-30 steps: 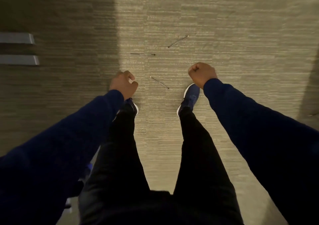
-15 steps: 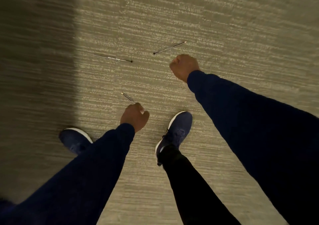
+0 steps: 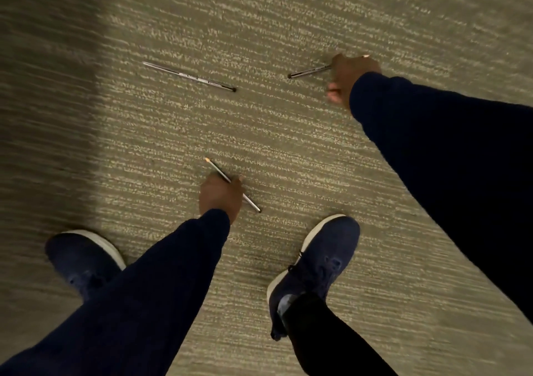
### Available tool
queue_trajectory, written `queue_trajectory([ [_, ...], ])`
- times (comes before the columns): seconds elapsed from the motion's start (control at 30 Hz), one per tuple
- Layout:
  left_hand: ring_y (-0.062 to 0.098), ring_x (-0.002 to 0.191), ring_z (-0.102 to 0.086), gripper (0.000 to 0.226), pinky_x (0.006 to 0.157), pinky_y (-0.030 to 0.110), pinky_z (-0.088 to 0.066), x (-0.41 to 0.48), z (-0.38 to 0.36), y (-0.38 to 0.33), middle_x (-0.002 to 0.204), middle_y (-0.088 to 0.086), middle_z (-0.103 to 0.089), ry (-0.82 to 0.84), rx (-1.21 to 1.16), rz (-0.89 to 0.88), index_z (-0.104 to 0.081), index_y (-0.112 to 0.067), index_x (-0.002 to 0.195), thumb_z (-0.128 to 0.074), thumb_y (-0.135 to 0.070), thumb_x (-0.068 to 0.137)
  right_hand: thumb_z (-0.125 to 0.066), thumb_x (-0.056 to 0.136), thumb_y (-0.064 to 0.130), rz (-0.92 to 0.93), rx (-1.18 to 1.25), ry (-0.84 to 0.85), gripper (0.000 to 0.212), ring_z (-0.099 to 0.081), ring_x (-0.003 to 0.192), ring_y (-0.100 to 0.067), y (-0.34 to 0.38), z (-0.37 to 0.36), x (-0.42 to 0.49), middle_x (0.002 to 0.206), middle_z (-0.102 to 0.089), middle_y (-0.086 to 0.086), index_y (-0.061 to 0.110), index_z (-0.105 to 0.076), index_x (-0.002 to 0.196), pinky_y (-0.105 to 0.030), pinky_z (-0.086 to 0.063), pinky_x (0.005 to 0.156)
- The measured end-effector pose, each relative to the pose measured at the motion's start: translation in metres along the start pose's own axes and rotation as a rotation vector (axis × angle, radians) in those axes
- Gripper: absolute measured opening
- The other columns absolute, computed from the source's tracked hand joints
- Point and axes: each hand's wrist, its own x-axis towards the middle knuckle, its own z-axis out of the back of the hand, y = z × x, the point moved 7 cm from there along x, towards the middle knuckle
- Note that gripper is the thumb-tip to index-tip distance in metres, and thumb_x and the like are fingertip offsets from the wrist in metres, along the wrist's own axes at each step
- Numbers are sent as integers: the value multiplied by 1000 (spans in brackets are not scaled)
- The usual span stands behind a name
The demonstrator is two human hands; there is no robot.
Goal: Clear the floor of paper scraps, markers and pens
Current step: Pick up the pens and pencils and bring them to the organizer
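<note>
Three thin pens lie on the beige carpet. My left hand is down at the near pen, fingers closed around its middle, with both ends sticking out. My right hand is over the far right pen, fingers curled on its right part; its dark tip points left. A third, silver pen lies free at the upper left, untouched by either hand.
My two dark blue shoes stand on the carpet, the left shoe and the right shoe, just behind the near pen. A dark shadow band covers the left side of the floor.
I have bent lower, so the pens look larger. My left hand has closed on the near pen. My right hand moved forward onto the far right pen.
</note>
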Motion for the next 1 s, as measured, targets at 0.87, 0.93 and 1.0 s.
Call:
queue_trajectory([
  [0.87,20,80,-58,27,68,29,-46,81,122,-113,97,3,-62,-147,-631,24,-58,-9,110,-51,-30,96,-52,94,32,759,-472,38,28,-39,46,-10,8,-84,-128,56,-49,4,10,-54,77,-23,-31,46],
  [0.93,18,63,-50,20,59,31,-43,59,132,-110,77,2,-55,-78,-692,-24,-54,-14,88,-46,-31,94,-50,95,30,751,-455,46,30,-35,45,-9,15,-82,-149,53,-44,6,13,-49,71,-23,-28,46],
  [1.0,17,52,-45,18,51,29,-40,35,146,-103,68,4,-50,10,-763,-14,-49,-12,85,-41,-26,94,-48,96,28,735,-432,66,31,-36,44,-10,24,-82,-175,52,-44,6,15,-45,67,-24,-30,45],
])
